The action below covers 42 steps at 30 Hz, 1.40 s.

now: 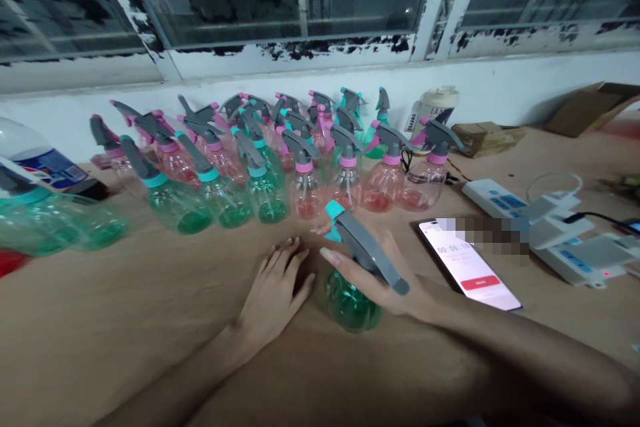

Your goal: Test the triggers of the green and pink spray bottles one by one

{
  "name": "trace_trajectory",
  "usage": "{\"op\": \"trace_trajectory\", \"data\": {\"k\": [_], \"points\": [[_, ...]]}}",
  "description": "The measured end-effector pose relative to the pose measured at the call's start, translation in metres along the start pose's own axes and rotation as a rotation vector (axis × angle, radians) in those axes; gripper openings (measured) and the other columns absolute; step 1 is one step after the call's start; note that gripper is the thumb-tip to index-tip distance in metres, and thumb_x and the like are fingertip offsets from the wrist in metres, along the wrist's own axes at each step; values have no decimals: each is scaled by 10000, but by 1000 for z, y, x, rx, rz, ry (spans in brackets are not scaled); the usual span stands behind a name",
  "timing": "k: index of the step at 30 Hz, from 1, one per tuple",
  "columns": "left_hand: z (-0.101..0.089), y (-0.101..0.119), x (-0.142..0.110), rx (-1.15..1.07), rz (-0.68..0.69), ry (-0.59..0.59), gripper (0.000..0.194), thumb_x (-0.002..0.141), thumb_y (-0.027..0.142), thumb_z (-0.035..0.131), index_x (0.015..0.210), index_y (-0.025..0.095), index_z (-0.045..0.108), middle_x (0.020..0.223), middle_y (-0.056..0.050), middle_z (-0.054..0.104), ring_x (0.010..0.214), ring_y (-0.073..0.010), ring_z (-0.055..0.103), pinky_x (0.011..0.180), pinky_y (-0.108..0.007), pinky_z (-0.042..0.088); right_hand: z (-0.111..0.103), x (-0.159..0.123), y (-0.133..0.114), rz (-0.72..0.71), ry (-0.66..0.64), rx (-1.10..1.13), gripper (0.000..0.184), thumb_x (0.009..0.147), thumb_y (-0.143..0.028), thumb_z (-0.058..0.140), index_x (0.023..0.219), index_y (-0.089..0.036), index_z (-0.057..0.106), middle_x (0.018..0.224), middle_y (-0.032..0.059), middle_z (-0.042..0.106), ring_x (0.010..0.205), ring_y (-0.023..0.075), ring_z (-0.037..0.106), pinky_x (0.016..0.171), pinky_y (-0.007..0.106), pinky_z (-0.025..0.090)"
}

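Note:
My right hand (385,267) is wrapped round the neck of a green spray bottle (351,303) that stands on the table. The bottle has a grey trigger head with a turquoise nozzle, and the nozzle points away to the left. My left hand (277,285) lies palm down on the table just left of that bottle, fingers stretched forward, holding nothing. Beyond my hands stand several pink spray bottles (383,188) and several green spray bottles (270,203) in close rows, each with a grey head.
A lit phone (480,273) showing a timer lies right of my right hand. Farther right is a white power strip (493,199) with plugs. A cola bottle (50,163) is at the left, a coffee cup (440,101) and a cardboard box (585,110) near the wall.

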<state>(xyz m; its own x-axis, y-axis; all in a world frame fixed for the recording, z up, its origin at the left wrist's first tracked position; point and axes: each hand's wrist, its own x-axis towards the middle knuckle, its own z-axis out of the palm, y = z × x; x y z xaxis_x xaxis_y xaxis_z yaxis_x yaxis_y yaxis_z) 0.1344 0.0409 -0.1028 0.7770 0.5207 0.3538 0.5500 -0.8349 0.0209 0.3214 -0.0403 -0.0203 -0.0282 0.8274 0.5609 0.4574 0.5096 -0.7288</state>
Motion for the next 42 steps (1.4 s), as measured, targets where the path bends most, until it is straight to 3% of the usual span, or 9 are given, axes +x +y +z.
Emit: {"op": "trace_trajectory", "data": {"k": [4,7,12,16,23,28,37,42], "points": [[0,1,1,3,1,6,357,913,280,407,1219,102,448,1282,-178,504,1200,-308,460,962,-509,390,2,-2,3,19,32,21,86,801,-230,563,820,-218,481,813,4,589,770,146,593,694,310,461],[0,1,0,-3,-9,7,359,910,289,421,1224,117,445,1283,-164,506,1202,-301,461,973,-503,383,3,-3,1,42,43,21,185,777,-206,574,716,-233,401,764,-15,568,715,135,573,602,292,436],[2,1,0,-15,-15,12,348,907,286,428,1215,125,453,1274,-156,514,1205,-297,459,979,-503,378,1,-2,-3,58,43,8,207,771,-207,569,696,-234,378,767,-12,563,695,130,558,543,280,398],[1,1,-1,-22,-25,6,346,903,281,441,1216,133,455,1273,-149,515,1212,-295,450,967,-497,391,1,-2,-2,53,24,-6,101,784,-216,563,797,-220,463,765,-8,572,702,138,570,593,286,431],[-2,1,-2,-20,-21,-7,332,902,270,454,1204,134,466,1285,-146,509,1207,-289,455,980,-497,378,3,-5,3,69,38,23,98,775,-216,589,828,-218,508,762,-4,598,723,148,612,652,289,486],[-3,2,-2,-38,-36,-17,331,905,275,453,1208,143,464,1301,-143,499,1225,-284,440,993,-497,367,4,-6,6,78,11,24,241,789,-234,596,1025,-213,557,1004,39,644,959,185,616,794,314,494],[-2,3,-3,-53,-34,-23,319,905,265,456,1198,143,477,1304,-146,500,1243,-284,425,1002,-501,355,0,-5,-2,71,21,13,237,780,-186,588,1007,-230,537,953,29,658,856,170,645,764,314,512],[-2,3,-3,-59,-32,-25,351,904,274,458,1228,140,459,1300,-142,504,1244,-282,425,1004,-503,354,-2,-3,-5,113,-12,-5,47,815,-217,553,852,-223,526,734,-13,626,618,134,613,586,280,497]]}}
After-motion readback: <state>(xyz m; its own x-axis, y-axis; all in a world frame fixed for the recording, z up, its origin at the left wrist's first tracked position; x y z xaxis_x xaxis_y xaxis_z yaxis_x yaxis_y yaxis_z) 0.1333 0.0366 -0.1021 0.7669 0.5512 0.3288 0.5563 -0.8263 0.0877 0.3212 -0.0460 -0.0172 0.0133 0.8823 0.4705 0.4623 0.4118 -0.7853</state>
